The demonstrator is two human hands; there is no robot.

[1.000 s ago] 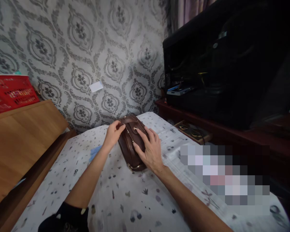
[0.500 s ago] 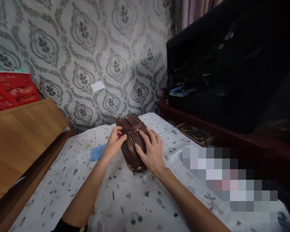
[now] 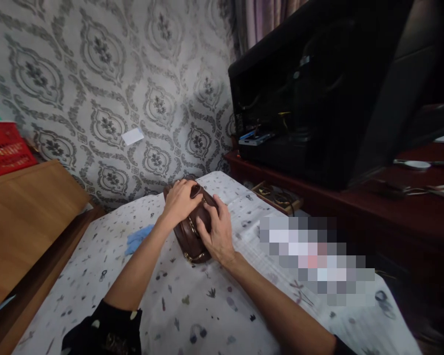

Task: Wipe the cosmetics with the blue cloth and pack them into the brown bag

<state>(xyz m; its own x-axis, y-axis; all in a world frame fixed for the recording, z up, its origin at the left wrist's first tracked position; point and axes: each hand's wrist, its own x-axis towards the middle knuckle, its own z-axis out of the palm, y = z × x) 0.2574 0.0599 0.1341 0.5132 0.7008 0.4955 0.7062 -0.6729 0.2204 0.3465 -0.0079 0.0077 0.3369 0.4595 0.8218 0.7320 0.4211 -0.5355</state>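
A brown leather handbag (image 3: 185, 240) with gold zips and a carrying handle lies on the patterned white sheet. My left hand (image 3: 178, 201) reaches over its far left part, with the fingers curled across the top and the thumb pointing toward the handle. Most of the handle is hidden beneath that hand. On the bag's right side rests my right hand (image 3: 219, 230), its fingers bent and gripping there, the thumb close to the zip. Left of the bag, a crumpled blue cloth (image 3: 138, 239) lies partly behind my left forearm.
A dark television (image 3: 299, 108) stands on a reddish-brown cabinet (image 3: 336, 197) at right, with an open drawer (image 3: 277, 196) below. At left, a red basket (image 3: 7, 150) sits above a wooden board (image 3: 33, 217). A patterned wall closes off the far side; a blurred patch covers the sheet's right part.
My left hand has moved from the bag's left side up over its top, toward the handle. My right hand stays on the right side. The view has turned somewhat to the right.
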